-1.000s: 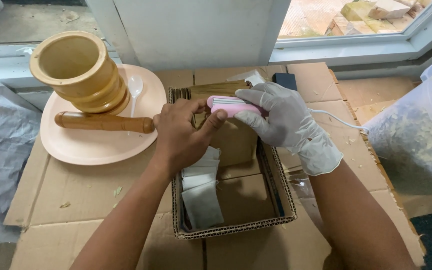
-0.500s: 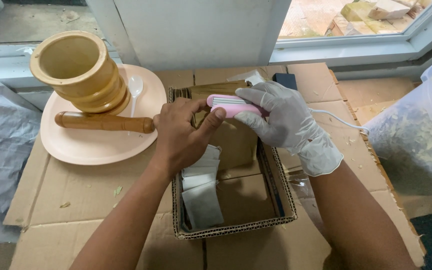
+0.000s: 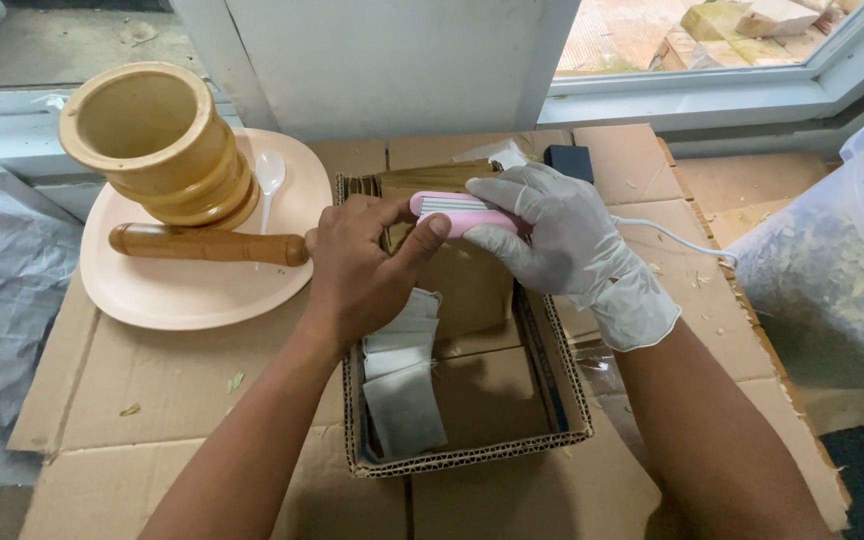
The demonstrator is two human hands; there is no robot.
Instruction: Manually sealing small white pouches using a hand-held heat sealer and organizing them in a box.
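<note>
Nearest you, both your forearms reach forward over the flattened cardboard that covers the desk, converging above a shallow cardboard tray. In the tray lie several small white filter bags, stacked along its left side, with brown paper pouches standing at its far end.

Your left hand is bare, palm down, wrist straight; its fingers curl in and the thumb presses on the near end of a pink handheld sealer, holding the top edge of a pouch beneath it.

Your right hand wears a white glove and comes in from the right, wrist bent inward. Its fingers are closed around the sealer's body, gripping it over the pouch. A white cord trails from the tool to the right.

Farther left, a pale pink plate carries a wooden mortar, a wooden pestle lying flat, and a white plastic spoon. At right stands a clear tub of dried leaves. Beyond is the window frame.
</note>
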